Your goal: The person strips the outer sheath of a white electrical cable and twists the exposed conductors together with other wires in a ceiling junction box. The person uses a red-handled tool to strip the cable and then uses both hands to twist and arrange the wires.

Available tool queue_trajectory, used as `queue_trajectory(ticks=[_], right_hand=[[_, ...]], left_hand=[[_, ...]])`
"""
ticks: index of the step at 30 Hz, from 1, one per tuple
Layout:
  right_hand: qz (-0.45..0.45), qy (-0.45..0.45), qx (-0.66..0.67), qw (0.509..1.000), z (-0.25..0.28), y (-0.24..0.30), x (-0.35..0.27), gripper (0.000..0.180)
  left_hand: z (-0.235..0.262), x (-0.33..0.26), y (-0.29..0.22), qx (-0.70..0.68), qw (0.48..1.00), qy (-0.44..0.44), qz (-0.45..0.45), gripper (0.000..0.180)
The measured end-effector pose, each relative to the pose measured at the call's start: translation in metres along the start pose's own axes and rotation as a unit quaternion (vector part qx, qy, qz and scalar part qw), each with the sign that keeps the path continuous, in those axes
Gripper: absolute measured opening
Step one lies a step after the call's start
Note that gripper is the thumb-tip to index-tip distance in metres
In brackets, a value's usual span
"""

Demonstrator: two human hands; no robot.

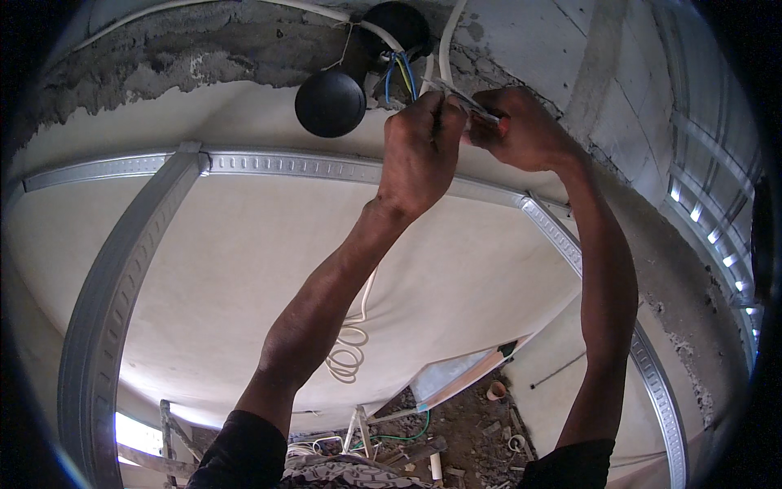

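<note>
Head camera looks up at a white plastered ceiling [244,244] crossed by ribbed grey metal channels [114,277], where a round black junction box [399,24] sits in rough grey mortar with its loose black round cover [330,102] hanging beside it. A bundle of thin blue, yellow and pale insulated wires [403,77] comes out of the box and runs down to the hands. The left hand [419,151] is curled tight, fingers pinching the wire ends just below the box. The right hand [521,130] is closed round a slim metal tool with a reddish grip [481,114], its tip meeting the wires at the left fingers; what kind of tool it is cannot be told. A coiled white cable [350,350] hangs beyond the left forearm. The wires look light and springy, with slick insulation that probably slips under a loose pinch, so hold is best taken close to the ends, on the insulation rather than any bare tip. The conductors likely kink or snap if bent sharply
</note>
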State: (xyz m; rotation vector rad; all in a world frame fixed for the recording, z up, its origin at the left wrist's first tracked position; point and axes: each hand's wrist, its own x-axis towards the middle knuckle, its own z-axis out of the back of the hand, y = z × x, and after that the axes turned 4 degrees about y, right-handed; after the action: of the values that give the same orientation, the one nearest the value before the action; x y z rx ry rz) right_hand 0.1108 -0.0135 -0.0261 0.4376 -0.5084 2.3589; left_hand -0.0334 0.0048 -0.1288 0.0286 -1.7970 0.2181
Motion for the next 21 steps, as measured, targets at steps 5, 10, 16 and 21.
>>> queue_trajectory(ticks=[5,10,16,21], right_hand=[[-0.045,0.055,0.043,0.997,0.004,-0.007,-0.002,0.027],[-0.159,0.153,0.125,0.967,0.024,0.017,0.001,0.033],[-0.069,0.089,0.033,0.993,0.023,0.014,0.006,0.030],[0.019,-0.083,-0.019,0.996,-0.007,0.009,-0.003,0.021]], left_hand=[[0.005,0.000,0.000,0.010,0.997,0.054,0.057,0.026],[0.013,0.000,0.000,0.023,0.996,0.066,0.064,0.025],[0.017,-0.001,-0.001,0.019,0.995,0.060,0.073,0.028],[0.016,0.000,-0.010,-0.020,0.996,0.053,0.074,0.025]])
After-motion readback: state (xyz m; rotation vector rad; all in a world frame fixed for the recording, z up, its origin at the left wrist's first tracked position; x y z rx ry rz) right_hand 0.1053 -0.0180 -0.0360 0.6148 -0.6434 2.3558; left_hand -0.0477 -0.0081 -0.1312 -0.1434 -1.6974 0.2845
